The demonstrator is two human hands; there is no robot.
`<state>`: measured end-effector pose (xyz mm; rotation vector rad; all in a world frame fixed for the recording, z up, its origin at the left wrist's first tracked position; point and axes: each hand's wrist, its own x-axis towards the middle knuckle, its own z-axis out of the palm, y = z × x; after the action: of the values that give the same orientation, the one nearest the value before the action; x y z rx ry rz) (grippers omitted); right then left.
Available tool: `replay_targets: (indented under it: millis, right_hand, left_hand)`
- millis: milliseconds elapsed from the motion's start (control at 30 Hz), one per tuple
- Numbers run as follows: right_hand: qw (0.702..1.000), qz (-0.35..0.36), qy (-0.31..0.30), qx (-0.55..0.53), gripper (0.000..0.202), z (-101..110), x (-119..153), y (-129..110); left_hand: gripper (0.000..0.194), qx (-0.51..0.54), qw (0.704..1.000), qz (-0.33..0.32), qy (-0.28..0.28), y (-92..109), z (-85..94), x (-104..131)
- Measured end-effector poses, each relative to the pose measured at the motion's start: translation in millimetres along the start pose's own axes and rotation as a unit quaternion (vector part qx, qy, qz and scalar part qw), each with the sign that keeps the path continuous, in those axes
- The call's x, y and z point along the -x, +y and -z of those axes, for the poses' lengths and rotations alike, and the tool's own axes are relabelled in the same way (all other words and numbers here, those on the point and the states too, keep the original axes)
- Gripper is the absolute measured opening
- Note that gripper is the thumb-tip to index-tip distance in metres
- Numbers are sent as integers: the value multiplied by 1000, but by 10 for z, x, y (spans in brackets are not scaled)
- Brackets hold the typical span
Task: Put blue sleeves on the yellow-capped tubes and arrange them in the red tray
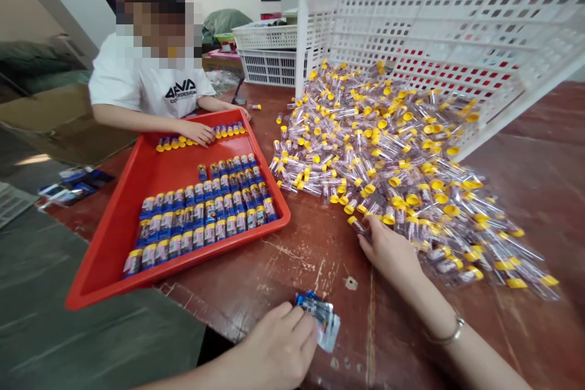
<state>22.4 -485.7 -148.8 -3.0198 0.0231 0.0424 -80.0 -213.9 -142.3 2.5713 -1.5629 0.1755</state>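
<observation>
At the table's near edge my left hand (283,344) is closed, its curled fingers on a small stack of blue and silver packets (326,323). The fingertips partly cover the stack. My right hand (395,256) reaches to the near side of a big heap of clear tubes (351,152) with yellow caps. Between its thumb and fingers is one clear tube (357,226) with a yellow cap, lying tilted. To the left, a red tray (183,283) holds rows of capped tubes (198,237) with blue and printed contents.
Across the tray sits another person (150,82), one hand (196,133) at a row of yellow-capped tubes. A white plastic basket (411,12) lies tipped behind the heap. More packets (75,186) lie at the table's left corner. White crates (269,61) stand behind.
</observation>
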Motion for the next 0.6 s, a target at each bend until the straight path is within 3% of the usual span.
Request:
replay_targets:
  millis: [67,233,367,500,600]
  right_hand:
    - [999,38,-1,-40,33,-28,126,72]
    - [988,138,14,-70,36,-100,475,163]
    - [977,199,22,-68,34,-193,551,81]
    - [972,219,27,-74,39,-234,486,-19]
    - [970,224,33,-92,46,-187,492,-41]
  left_hand:
    - [12,-14,1000,13,1,72,-81,52]
    - [3,-1,999,9,32,-23,-94,14]
    - [16,66,994,43,79,-80,-189,-46]
    - [15,118,987,110,9,-84,-223,-60]
    - [7,93,986,134,-12,-21,-199,-40]
